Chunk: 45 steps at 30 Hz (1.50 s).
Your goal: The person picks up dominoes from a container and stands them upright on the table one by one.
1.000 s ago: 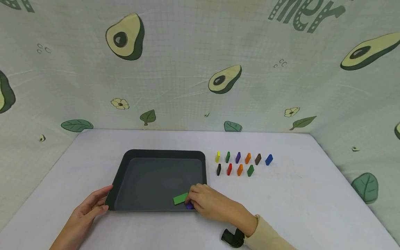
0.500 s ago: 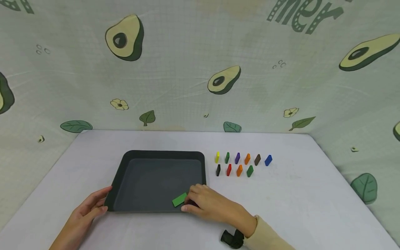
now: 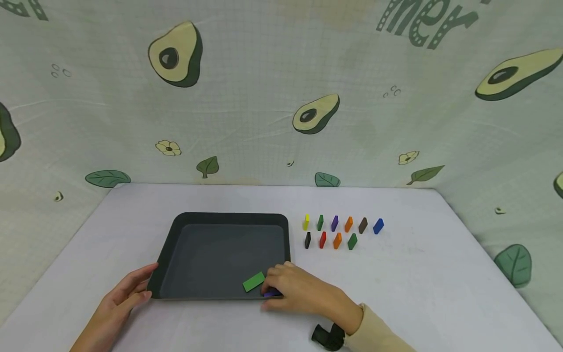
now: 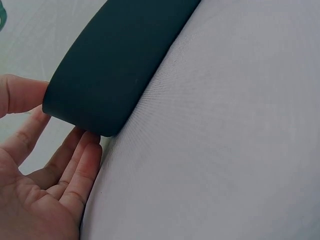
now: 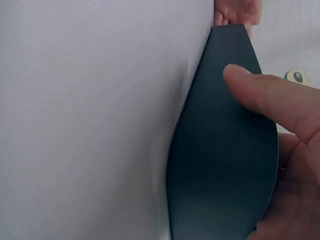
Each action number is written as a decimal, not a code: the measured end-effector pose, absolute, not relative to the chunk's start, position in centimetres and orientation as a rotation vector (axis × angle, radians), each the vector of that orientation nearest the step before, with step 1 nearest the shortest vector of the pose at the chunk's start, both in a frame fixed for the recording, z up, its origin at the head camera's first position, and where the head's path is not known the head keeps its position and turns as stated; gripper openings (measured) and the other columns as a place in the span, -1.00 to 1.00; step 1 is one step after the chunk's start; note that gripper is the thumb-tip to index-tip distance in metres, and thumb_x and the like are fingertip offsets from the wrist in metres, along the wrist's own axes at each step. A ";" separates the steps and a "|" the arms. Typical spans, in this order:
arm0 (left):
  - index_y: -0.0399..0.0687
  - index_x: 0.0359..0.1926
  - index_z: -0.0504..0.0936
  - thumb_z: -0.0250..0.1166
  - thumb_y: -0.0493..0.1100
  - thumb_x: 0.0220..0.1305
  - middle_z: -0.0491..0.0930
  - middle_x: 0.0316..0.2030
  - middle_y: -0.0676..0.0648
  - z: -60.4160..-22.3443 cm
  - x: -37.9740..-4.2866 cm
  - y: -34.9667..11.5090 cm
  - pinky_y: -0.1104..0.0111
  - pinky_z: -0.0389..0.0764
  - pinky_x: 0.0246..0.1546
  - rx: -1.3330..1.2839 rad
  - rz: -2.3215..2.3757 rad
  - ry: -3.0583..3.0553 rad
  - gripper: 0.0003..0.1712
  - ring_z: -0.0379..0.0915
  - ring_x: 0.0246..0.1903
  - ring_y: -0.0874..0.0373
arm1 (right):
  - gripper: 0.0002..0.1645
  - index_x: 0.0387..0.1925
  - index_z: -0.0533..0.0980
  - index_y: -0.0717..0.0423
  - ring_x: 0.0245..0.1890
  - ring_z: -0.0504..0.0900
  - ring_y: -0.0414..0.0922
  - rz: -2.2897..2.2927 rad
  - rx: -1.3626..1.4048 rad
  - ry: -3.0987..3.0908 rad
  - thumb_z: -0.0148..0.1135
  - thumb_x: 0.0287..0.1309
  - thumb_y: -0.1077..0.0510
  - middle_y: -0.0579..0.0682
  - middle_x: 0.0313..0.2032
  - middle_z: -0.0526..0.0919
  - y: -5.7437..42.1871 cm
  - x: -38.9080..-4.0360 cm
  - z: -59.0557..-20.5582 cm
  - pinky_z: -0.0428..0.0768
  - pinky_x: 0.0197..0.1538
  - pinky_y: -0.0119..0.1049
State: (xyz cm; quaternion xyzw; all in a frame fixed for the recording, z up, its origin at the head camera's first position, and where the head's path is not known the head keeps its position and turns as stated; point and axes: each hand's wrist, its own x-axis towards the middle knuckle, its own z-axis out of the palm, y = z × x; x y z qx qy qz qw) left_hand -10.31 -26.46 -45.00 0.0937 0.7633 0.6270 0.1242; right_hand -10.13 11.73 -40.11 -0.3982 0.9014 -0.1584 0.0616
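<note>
A dark grey baking tray (image 3: 220, 254) lies on the white table, a green domino (image 3: 253, 282) flat inside its near right part. Close to that domino, a purple domino (image 3: 271, 294) shows partly under my right hand (image 3: 296, 286). The fingers reach over the tray's near wall and touch it, while the thumb (image 5: 255, 90) is stretched out apart from them, outside the wall. My left hand (image 3: 116, 305) holds the tray's near left corner between thumb and fingers. In the right wrist view, the wall hides most of the right fingers; a red sliver (image 5: 281, 169) shows behind it.
Several coloured dominoes stand on end in two rows right of the tray, among them a blue domino (image 3: 378, 226) and a black domino (image 3: 308, 240). A black device (image 3: 329, 337) sits at the right wrist. Avocado-print cloth (image 3: 246, 98) surrounds the table.
The right thumb swings forward over the tray's near edge, then back towards me, and the purple domino shows again, slightly further right. The green domino has turned a little. The left hand stays put.
</note>
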 end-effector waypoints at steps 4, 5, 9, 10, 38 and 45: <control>-0.12 0.39 0.10 0.00 -0.28 0.39 0.40 0.10 0.29 -45.0 -10.3 -26.5 0.68 0.41 -0.14 0.270 1.829 2.224 -0.42 0.39 -0.01 0.50 | -0.74 -0.27 0.61 -0.06 -0.35 0.38 -0.42 -0.499 -1.204 2.727 0.25 0.11 -0.11 -0.29 -0.36 0.55 11.8 -10.1 -40.1 0.27 -0.29 -0.64; -0.12 0.39 0.10 0.00 -0.28 0.39 0.40 0.10 0.29 -45.0 -10.3 -26.4 0.68 0.41 -0.14 0.272 1.830 2.223 -0.42 0.39 0.00 0.50 | -0.75 -0.28 0.61 -0.06 -0.35 0.39 -0.43 -0.506 -1.204 2.726 0.26 0.10 -0.11 -0.29 -0.36 0.55 11.8 -10.1 -40.0 0.28 -0.28 -0.63; -0.15 0.39 0.09 -0.02 -0.28 0.40 0.39 0.11 0.30 -45.0 -10.2 -26.4 0.68 0.42 -0.13 0.304 1.825 2.227 -0.42 0.39 0.01 0.52 | -0.78 -0.30 0.59 -0.06 -0.33 0.41 -0.43 -0.556 -1.179 2.706 0.30 0.08 -0.07 -0.30 -0.35 0.57 11.8 -10.2 -39.8 0.30 -0.23 -0.62; -0.16 0.39 0.08 -0.02 -0.29 0.40 0.38 0.12 0.31 -45.0 -10.2 -26.4 0.68 0.42 -0.13 0.318 1.825 2.227 -0.42 0.38 0.01 0.52 | -0.79 -0.30 0.59 -0.06 -0.32 0.42 -0.43 -0.573 -1.167 2.697 0.31 0.07 -0.07 -0.30 -0.34 0.58 11.8 -10.2 -39.8 0.31 -0.22 -0.62; -0.15 0.40 0.08 -0.03 -0.31 0.40 0.39 0.13 0.31 -45.1 -10.2 -26.5 0.70 0.40 -0.11 0.342 1.842 2.210 -0.42 0.36 0.04 0.54 | -0.95 -0.32 0.57 -0.01 -0.30 0.47 -0.45 -0.779 -1.029 2.542 0.26 0.14 0.18 -0.27 -0.30 0.61 12.9 -9.9 -37.0 0.51 -0.14 -0.59; -0.15 0.40 0.08 -0.03 -0.31 0.40 0.38 0.13 0.31 -45.1 -10.2 -26.4 0.70 0.40 -0.12 0.335 1.836 2.214 -0.42 0.36 0.03 0.53 | -0.84 -0.20 0.61 0.03 -0.25 0.50 -0.45 -0.761 -1.020 2.592 0.19 0.19 0.24 -0.23 -0.23 0.61 13.2 -10.0 -36.8 0.51 -0.13 -0.60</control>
